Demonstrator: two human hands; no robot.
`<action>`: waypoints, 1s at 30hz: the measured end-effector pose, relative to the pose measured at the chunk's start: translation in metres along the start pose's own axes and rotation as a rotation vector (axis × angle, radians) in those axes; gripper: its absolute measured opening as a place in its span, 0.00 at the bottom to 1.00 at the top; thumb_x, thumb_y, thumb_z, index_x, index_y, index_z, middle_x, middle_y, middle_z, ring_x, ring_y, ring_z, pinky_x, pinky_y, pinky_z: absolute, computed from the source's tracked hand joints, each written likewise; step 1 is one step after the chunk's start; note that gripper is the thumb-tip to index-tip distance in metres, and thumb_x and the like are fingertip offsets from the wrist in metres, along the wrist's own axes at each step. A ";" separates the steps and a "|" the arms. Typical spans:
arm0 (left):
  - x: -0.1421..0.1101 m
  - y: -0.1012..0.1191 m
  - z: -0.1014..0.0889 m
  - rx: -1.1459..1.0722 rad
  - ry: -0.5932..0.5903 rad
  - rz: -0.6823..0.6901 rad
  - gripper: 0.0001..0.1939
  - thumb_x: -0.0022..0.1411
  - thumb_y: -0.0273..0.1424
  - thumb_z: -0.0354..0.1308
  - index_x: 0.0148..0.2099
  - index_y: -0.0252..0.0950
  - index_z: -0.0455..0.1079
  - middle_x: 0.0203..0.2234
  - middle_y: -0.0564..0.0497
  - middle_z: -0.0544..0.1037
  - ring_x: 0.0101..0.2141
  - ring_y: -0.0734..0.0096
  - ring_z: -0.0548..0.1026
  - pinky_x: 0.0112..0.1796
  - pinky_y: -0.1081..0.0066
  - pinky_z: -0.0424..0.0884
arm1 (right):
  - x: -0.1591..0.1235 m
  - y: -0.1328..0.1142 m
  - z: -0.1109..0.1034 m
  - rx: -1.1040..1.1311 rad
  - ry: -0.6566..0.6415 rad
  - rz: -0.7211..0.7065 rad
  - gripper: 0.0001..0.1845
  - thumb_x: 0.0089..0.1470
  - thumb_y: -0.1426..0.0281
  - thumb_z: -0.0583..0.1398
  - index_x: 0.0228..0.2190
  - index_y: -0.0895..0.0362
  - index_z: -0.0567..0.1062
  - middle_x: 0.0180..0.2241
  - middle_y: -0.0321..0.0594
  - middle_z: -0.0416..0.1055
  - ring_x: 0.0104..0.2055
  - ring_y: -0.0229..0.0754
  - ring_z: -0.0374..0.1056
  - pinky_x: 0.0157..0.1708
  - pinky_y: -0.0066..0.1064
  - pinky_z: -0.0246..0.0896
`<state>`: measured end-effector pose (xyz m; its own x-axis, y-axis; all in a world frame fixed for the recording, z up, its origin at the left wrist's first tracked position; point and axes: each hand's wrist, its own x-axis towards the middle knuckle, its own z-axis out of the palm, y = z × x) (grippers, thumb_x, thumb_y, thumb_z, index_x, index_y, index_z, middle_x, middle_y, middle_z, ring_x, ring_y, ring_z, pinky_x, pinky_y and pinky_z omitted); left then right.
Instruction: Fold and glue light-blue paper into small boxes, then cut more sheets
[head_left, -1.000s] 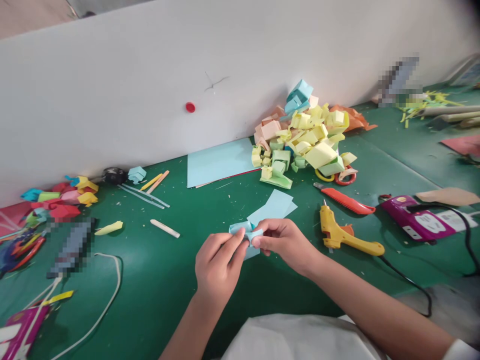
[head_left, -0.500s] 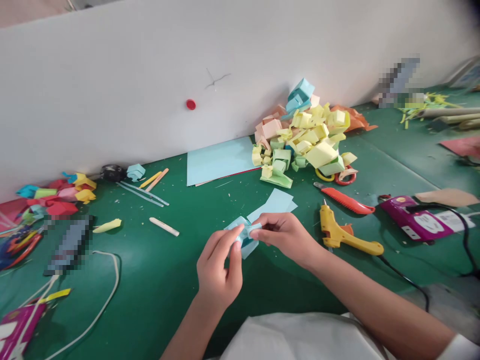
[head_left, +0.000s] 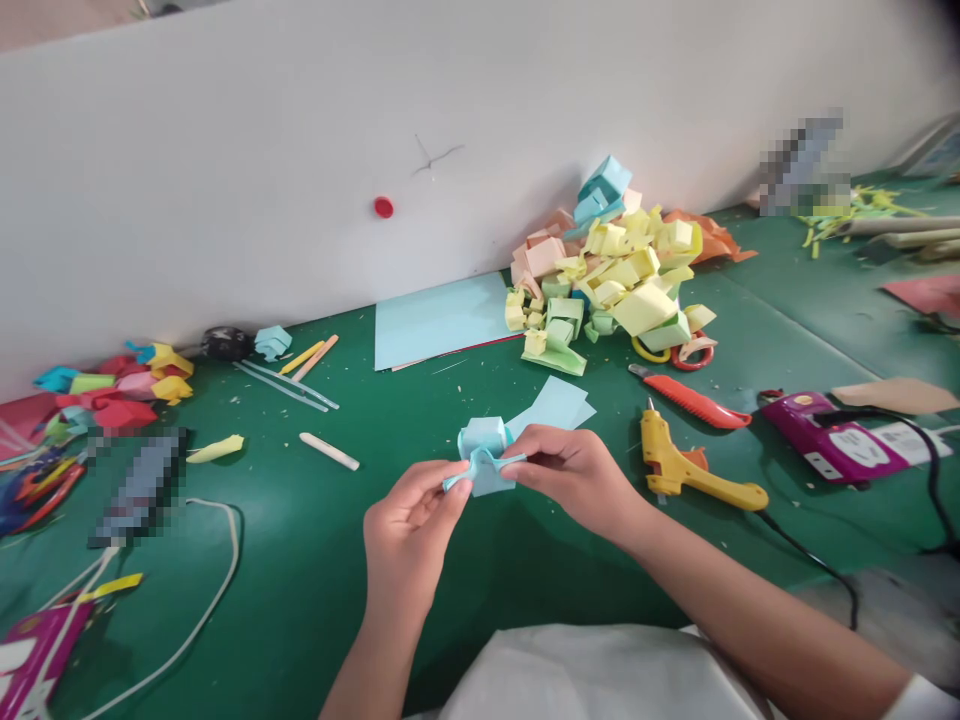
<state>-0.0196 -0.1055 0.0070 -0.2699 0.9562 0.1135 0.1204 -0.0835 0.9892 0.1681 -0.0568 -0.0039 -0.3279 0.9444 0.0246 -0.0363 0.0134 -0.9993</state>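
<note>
A light blue folded paper piece [head_left: 486, 462] is pinched between both hands above the green table. My left hand [head_left: 416, 520] grips its left edge between thumb and fingers. On the opposite edge, my right hand [head_left: 574, 470] pinches it with the thumb and index finger. Its near edge curves up in the middle, between the two grips. Just beyond the hands, a rounded light blue paper box shape [head_left: 482, 436] shows; whether it is joined to the held piece I cannot tell. Flat light blue paper pieces [head_left: 556, 402] lie behind my right hand.
Folded paper shapes [head_left: 637, 290] are heaped against the white board [head_left: 225, 180]. To the right lie a red-handled cutter [head_left: 694, 400], a yellow glue gun [head_left: 690, 470] and a purple power strip [head_left: 836, 440]. Wooden sticks [head_left: 328, 451], a white cable [head_left: 232, 560] and coloured paper pieces [head_left: 124, 400] are left.
My left hand has shifted left and turned, now pinching the paper's left edge. The blue paper has been tilted and bent, so its curved edge faces me. My right hand keeps its pinch.
</note>
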 end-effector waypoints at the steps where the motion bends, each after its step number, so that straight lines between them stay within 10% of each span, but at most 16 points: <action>1: -0.001 0.000 0.000 0.013 -0.004 0.004 0.08 0.56 0.36 0.70 0.38 0.39 0.83 0.36 0.48 0.83 0.36 0.63 0.82 0.36 0.69 0.80 | 0.000 0.001 0.000 -0.008 -0.008 0.001 0.08 0.54 0.61 0.68 0.31 0.53 0.83 0.29 0.36 0.73 0.30 0.39 0.64 0.30 0.33 0.59; 25: 0.008 -0.022 -0.003 0.041 0.058 0.064 0.10 0.56 0.33 0.70 0.37 0.38 0.73 0.28 0.54 0.75 0.28 0.75 0.73 0.29 0.77 0.72 | 0.001 0.007 -0.005 0.036 0.045 0.114 0.13 0.55 0.58 0.67 0.32 0.55 0.80 0.26 0.34 0.70 0.28 0.37 0.62 0.29 0.31 0.56; 30: 0.023 -0.027 -0.009 0.052 -0.070 0.038 0.14 0.58 0.35 0.68 0.45 0.38 0.74 0.33 0.51 0.76 0.32 0.71 0.74 0.32 0.74 0.72 | 0.007 0.010 -0.011 0.089 0.028 0.063 0.10 0.52 0.60 0.69 0.31 0.54 0.80 0.43 0.39 0.72 0.36 0.40 0.67 0.34 0.32 0.62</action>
<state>-0.0383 -0.0835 -0.0166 -0.1971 0.9700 0.1425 0.1789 -0.1073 0.9780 0.1754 -0.0466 -0.0136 -0.3061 0.9512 -0.0400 -0.1003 -0.0740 -0.9922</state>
